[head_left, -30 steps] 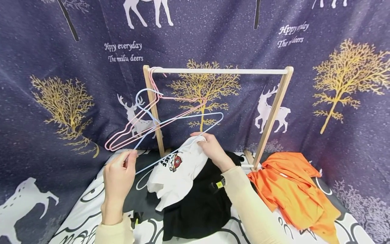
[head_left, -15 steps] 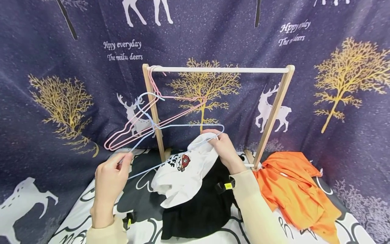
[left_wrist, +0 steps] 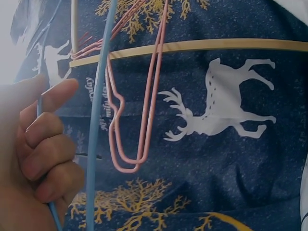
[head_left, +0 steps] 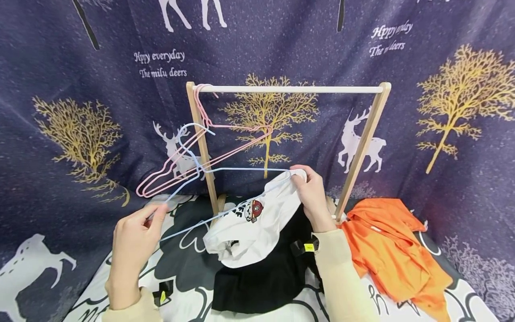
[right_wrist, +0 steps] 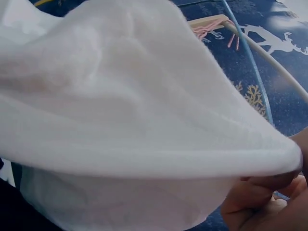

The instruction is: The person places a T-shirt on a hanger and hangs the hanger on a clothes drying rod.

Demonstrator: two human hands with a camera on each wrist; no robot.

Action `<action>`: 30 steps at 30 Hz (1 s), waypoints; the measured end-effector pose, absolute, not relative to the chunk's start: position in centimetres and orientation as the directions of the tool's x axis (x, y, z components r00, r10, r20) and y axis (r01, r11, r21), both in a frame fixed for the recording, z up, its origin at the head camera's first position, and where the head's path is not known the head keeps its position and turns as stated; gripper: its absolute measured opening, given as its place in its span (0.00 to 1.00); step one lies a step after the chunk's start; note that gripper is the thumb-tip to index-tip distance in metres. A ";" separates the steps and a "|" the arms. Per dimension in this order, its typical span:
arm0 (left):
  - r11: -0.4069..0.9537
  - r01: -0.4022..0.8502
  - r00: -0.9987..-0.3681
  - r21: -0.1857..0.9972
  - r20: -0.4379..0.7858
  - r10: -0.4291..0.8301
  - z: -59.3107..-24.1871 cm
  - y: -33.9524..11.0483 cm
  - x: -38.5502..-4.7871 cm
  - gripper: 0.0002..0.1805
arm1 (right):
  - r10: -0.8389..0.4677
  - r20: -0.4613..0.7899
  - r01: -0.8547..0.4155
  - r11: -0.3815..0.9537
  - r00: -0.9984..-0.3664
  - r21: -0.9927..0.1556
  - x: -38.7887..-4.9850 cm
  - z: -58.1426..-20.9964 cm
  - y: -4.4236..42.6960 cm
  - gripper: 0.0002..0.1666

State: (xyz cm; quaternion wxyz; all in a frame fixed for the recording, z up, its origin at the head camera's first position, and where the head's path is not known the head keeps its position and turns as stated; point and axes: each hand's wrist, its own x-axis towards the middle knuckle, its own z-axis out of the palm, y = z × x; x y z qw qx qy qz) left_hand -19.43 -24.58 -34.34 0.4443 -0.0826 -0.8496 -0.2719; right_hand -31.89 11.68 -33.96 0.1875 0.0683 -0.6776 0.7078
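A light blue clothes hanger (head_left: 241, 169) is held up in front of me, hook at the top. My left hand (head_left: 134, 246) grips its left end; the left wrist view shows curled fingers (left_wrist: 45, 154) around the blue wire. The right hand (head_left: 313, 193) pinches the edge of a small white shirt (head_left: 257, 243) with a red-hatted cartoon print, at the hanger's right end. The lower bar crosses the shirt; I cannot tell fully whether that end lies inside the cloth. In the right wrist view, white cloth (right_wrist: 120, 120) hides most of the scene.
A rack with wooden posts and a white rail (head_left: 289, 89) stands behind. Pink hangers (head_left: 161, 176) hang at its left end. Black clothing (head_left: 257, 290) lies below the shirt, and orange clothing (head_left: 394, 250) lies at the right on the patterned sheet (head_left: 193, 304).
My right hand has moved right, drawing the white shirt with it along the hanger's right end. The left hand has shifted left and slightly down, and the hanger has tilted lower.
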 end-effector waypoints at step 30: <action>0.888 0.381 -0.546 0.256 0.838 -0.007 -33.6 -17.4 -19.4 0.11 | 0.391 0.719 -0.530 0.492 -0.575 -0.691 -28.2 -35.0 12.6 0.21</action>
